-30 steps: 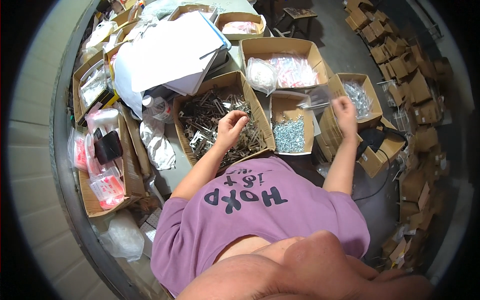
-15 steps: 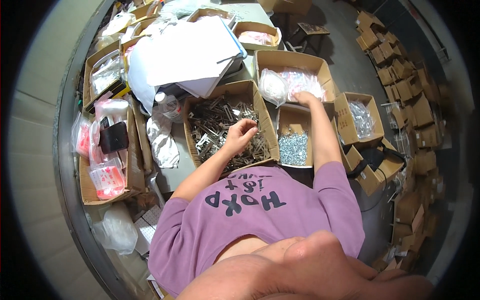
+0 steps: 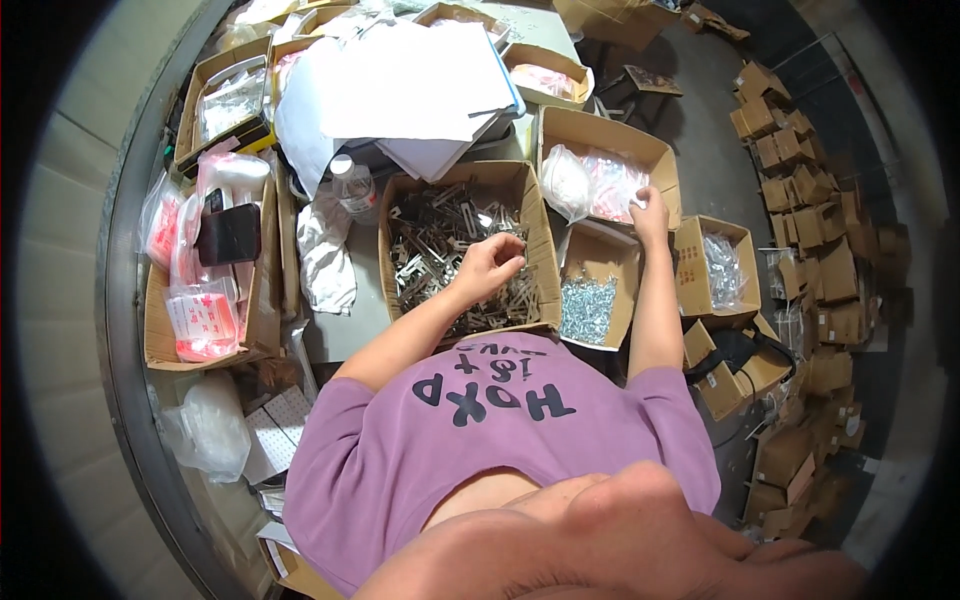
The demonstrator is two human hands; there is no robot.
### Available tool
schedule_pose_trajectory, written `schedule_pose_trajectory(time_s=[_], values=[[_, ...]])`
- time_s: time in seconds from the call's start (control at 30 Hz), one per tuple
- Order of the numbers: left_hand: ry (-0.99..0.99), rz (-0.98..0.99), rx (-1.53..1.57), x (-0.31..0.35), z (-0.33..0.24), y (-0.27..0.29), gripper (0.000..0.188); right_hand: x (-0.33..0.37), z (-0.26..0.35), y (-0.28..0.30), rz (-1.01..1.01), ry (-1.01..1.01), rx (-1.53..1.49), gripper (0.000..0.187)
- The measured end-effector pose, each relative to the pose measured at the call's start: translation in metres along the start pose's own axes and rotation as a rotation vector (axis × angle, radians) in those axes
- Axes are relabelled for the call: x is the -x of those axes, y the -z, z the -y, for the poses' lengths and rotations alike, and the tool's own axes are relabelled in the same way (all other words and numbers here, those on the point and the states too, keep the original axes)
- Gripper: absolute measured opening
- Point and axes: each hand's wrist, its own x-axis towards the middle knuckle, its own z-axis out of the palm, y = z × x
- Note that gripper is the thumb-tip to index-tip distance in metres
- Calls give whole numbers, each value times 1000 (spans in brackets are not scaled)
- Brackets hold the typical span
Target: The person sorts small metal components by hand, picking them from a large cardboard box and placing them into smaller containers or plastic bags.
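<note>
My left hand (image 3: 492, 268) hovers over a cardboard box (image 3: 388, 215) of loose flat metal brackets (image 3: 440, 240). Its fingers are curled in toward the thumb; whatever they pinch, if anything, is too small to make out. At the right side of a second box (image 3: 610, 128), my right hand (image 3: 650, 213) is closed, with a whitish bit showing at its fingertips that I cannot name. Beside it in that box lie small clear bags with red print (image 3: 612, 182) and a bulging clear bag (image 3: 567, 186). A smaller box of screws (image 3: 588, 308) sits between my forearms.
A box of bagged metal parts (image 3: 722, 268) stands to the right. White papers (image 3: 400, 90) cover a bin at the back, with a plastic bottle (image 3: 353, 188) near them. On the left, a dark phone (image 3: 230, 235) rests on bags in a box. Cartons (image 3: 815, 260) pile up on the right.
My right hand has lifted off the printed bags and moved to the box's right side, its fingers now closed. My left hand stays over the brackets. The whole view has shifted slightly.
</note>
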Motion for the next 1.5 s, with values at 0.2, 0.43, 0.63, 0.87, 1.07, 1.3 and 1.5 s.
schedule_pose_trajectory(time_s=[0.2,0.43,0.63,0.87,1.07,1.3,1.5], values=[[-165,10,-107,-2,1,-5,42,74,95,29,514,-41,-544,27],[55,185,86,1,0,-7,20,118,132,12,698,185,-581,28],[-18,62,141,2,-2,-6,16,120,129,8,521,98,-580,31],[28,-26,202,-1,-1,-1,12,119,143,18,450,130,-462,24],[-162,-77,-123,-2,3,5,14,120,163,27,450,291,-431,21],[-261,-166,-215,-2,-6,4,17,121,172,20,429,508,-320,21],[-438,-151,-438,2,-4,6,41,123,171,11,610,493,-114,32]])
